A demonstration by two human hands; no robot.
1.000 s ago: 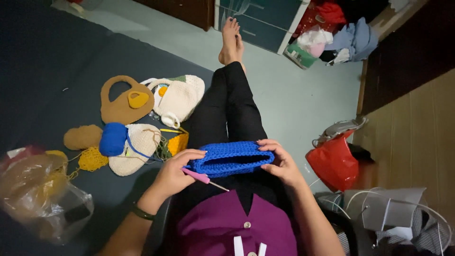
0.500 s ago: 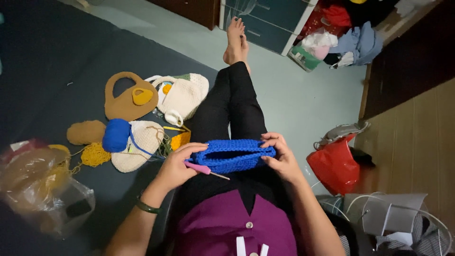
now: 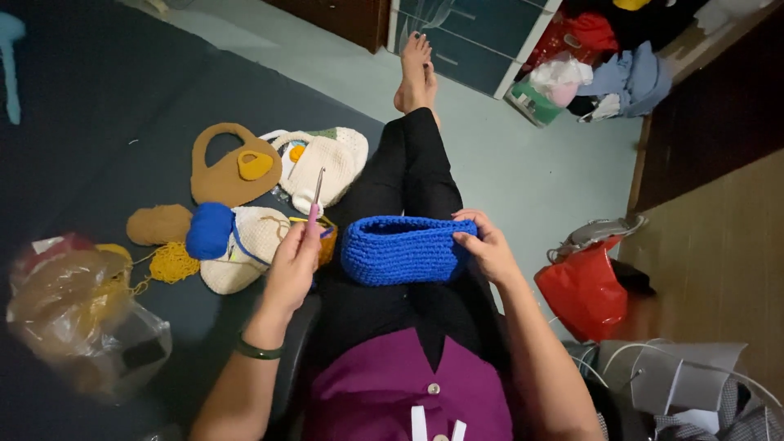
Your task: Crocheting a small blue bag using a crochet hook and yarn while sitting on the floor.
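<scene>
On our lap: blue crocheted piece [image 3: 406, 249], its right edge pinched in our right hand [image 3: 487, 249]. Our left hand [image 3: 292, 265], earlier against the piece, has lifted clear, grip closed around the crochet hook [image 3: 315, 198], now upright. Beyond, on the floor: blue yarn ball [image 3: 210, 230], tan crocheted bag [image 3: 229, 167].

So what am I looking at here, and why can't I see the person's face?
The camera sits on the person's head and looks down, so you see only their lap, arms and outstretched legs. There is no machine, just two bare hands. The left hand holds up a thin crochet hook with a pink handle. The right hand grips one end of a blue crocheted piece resting on the lap. Beside them, on the dark mat, lie a brown crocheted bag, cream crocheted pieces and a ball of blue yarn.
</scene>
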